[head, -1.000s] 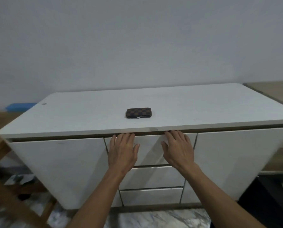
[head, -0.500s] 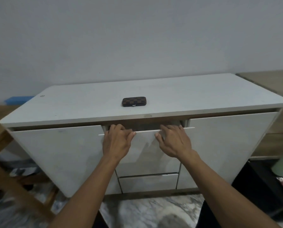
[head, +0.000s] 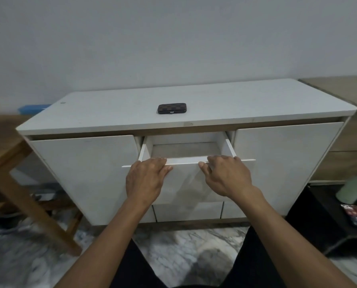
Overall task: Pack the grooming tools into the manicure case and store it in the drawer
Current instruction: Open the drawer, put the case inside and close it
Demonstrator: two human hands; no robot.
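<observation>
A closed manicure case [head: 172, 109] with a brown checkered cover lies flat on the white cabinet top [head: 256, 100], near its front middle. Below it the top middle drawer [head: 185, 161] stands pulled out, and its inside looks empty. My left hand [head: 146, 179] grips the left part of the drawer front's top edge, fingers curled over it. My right hand [head: 227, 175] grips the same edge further right. No loose grooming tools are in view.
Two more drawers [head: 188, 210] sit shut beneath the open one, with cabinet doors on either side. A wooden table leg [head: 34, 210] stands at the left. A dark low stand [head: 327, 221] with a green container [head: 352, 188] is at the right. The floor is marble.
Both hands have pulled the top middle drawer out toward me, from shut to well open, and its inside now shows. The case has not moved.
</observation>
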